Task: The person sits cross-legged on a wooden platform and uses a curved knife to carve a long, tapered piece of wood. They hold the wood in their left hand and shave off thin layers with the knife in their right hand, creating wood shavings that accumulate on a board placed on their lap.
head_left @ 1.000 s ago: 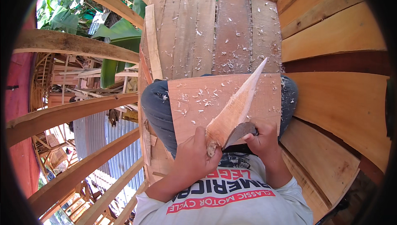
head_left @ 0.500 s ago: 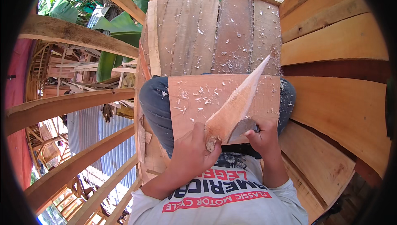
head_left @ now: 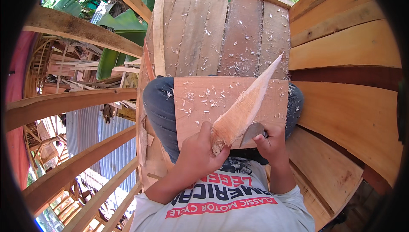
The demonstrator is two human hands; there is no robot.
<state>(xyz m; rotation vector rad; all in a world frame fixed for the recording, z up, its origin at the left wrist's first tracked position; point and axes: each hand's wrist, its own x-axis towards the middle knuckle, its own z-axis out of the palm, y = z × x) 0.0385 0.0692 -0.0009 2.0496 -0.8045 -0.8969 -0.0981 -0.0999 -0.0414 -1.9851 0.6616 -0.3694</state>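
A long pointed piece of pale wood slants over a flat board on my lap, its tip up and to the right. My left hand is closed round its blunt, rough end. In my right hand is a knife with a broad grey blade, thumb pressed along it; most of its handle is hidden in my fist. The blade lies close against the right edge of the wood near its thick end; whether it touches I cannot tell. Curled shavings are scattered on the board.
I sit cross-legged on a plank floor strewn with shavings. Wooden rails stand on the left, with corrugated sheets and timber beyond. Broad planks form a wall close on the right.
The knife has turned slightly and its blade sits more upright beside the wood. The pointed wood has shifted a little up and to the right. Both hands keep their hold.
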